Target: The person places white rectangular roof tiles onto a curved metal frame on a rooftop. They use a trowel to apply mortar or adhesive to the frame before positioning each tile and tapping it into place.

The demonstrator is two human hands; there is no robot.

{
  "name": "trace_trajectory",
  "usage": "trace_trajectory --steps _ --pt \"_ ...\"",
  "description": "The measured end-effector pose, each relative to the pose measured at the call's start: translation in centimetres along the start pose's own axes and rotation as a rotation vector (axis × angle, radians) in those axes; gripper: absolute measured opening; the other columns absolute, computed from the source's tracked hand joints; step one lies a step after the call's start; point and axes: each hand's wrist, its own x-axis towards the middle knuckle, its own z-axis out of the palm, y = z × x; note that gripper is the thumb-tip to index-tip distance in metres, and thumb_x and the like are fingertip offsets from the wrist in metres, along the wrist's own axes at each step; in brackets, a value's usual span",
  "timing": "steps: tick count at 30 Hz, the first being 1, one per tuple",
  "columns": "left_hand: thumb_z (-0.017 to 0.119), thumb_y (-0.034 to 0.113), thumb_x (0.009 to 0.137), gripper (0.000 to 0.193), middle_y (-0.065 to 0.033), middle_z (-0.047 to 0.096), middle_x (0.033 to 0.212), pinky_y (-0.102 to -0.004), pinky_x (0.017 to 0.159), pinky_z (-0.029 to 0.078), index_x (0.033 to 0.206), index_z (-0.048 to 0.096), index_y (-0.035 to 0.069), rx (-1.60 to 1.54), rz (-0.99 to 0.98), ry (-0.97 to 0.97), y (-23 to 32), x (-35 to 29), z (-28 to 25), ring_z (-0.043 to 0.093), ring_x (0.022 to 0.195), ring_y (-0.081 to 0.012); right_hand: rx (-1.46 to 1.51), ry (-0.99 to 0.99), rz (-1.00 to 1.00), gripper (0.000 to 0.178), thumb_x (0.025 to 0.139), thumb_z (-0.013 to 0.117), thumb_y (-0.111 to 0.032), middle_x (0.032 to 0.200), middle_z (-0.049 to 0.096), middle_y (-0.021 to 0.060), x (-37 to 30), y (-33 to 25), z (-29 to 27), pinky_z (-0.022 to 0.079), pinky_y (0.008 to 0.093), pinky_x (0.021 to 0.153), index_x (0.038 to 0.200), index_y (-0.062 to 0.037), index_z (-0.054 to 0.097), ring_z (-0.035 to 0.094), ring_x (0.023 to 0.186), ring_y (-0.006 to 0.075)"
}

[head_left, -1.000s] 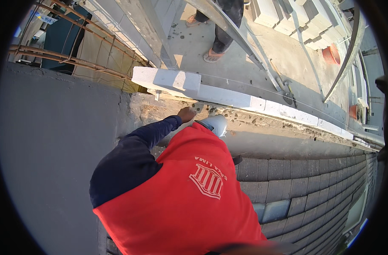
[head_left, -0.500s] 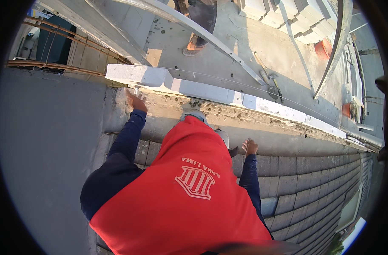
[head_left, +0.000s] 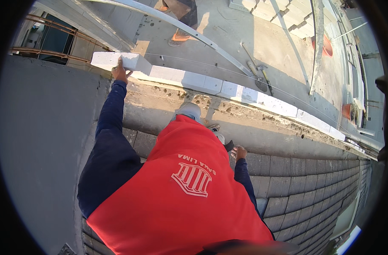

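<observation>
My left hand (head_left: pixel 120 73) lies against the near side of a pale block (head_left: pixel 136 63) at the left end of the wall. Its fingers stretch up onto the block and its thumb stands apart near the lower edge. That block sits above a row of white blocks (head_left: pixel 208 83) along the wall. By my right hip, my right hand (head_left: pixel 240 153) is closed with curled fingers, right beside a dark flap-like piece (head_left: pixel 229 146). Whether the fingers hold anything is hidden.
A taut string runs along the wall. Beyond it lie a hammer (head_left: pixel 266 80) and another long-handled tool (head_left: pixel 247 54), with a slanting metal bar (head_left: pixel 206 41). Stacked blocks (head_left: pixel 283 16) and orange buckets (head_left: pixel 327 46) stand farther off; another person's shoe (head_left: pixel 180 37) shows. Roof tiles (head_left: pixel 298 187) lie at right.
My left hand has moved up from below the block onto it. My right hand has come in toward my hip, close to the dark piece. The view has shifted slightly.
</observation>
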Motion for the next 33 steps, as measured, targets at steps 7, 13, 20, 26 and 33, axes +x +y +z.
trace_trajectory --steps 7,13,20,26,33 --pt "0.075 0.055 0.086 0.082 -0.017 0.042 0.146 -0.0586 0.099 0.054 0.147 0.043 0.01 -0.004 -0.208 0.095 0.9 2.6 -0.8 0.043 0.135 -0.0397 -0.319 0.127 -0.334 0.027 0.093 0.063 -0.022 0.1 0.073 0.0197 0.3 -8.4 -1.0 0.057 0.0438 0.072 0.11 -0.001 0.066 0.072 0.083 0.0312" --pt "0.07 0.057 0.09 0.081 -0.0153 0.042 0.148 -0.0592 0.105 0.049 0.149 0.042 0.01 -0.02 -0.249 0.002 1.5 3.3 -2.7 0.046 0.135 -0.0384 -0.695 0.467 -1.456 0.022 0.092 0.063 -0.018 0.1 0.069 0.0208 -0.3 -25.9 5.9 0.05 0.0456 0.088 0.096 0.0027 0.068 0.063 0.098 0.0393" --pt "0.069 0.052 0.093 0.073 -0.016 0.044 0.149 -0.0622 0.108 0.045 0.148 0.044 0.011 -0.042 -0.245 -0.034 3.5 1.2 -2.5 0.044 0.138 -0.0389 -0.825 0.273 -0.901 0.036 0.092 0.06 -0.025 0.103 0.071 0.0241 15.3 -42.3 15.3 0.054 0.0512 0.089 0.113 0.0031 0.063 0.069 0.095 0.0429" --pt "0.068 0.045 0.096 0.067 -0.0166 0.039 0.15 -0.0626 0.109 0.045 0.147 0.043 0.01 -0.08 -0.223 0.012 4.6 -0.9 -1.6 0.042 0.14 -0.0389 -0.429 0.112 -0.347 0.055 0.098 0.046 -0.036 0.125 0.066 0.0272 27.2 -46.5 20.5 0.051 0.0463 0.102 0.137 0.0034 0.054 0.066 0.115 0.0397" --pt "0.069 0.045 0.095 0.063 -0.0169 0.045 0.145 -0.0622 0.108 0.047 0.145 0.047 0.013 -0.048 -0.194 0.043 4.4 -1.3 -1.2 0.048 0.135 -0.0374 -0.665 0.234 -0.422 0.057 0.098 0.043 -0.045 0.126 0.066 0.0267 30.1 -46.0 18.9 0.048 0.0477 0.105 0.128 -0.0001 0.063 0.063 0.119 0.0405"
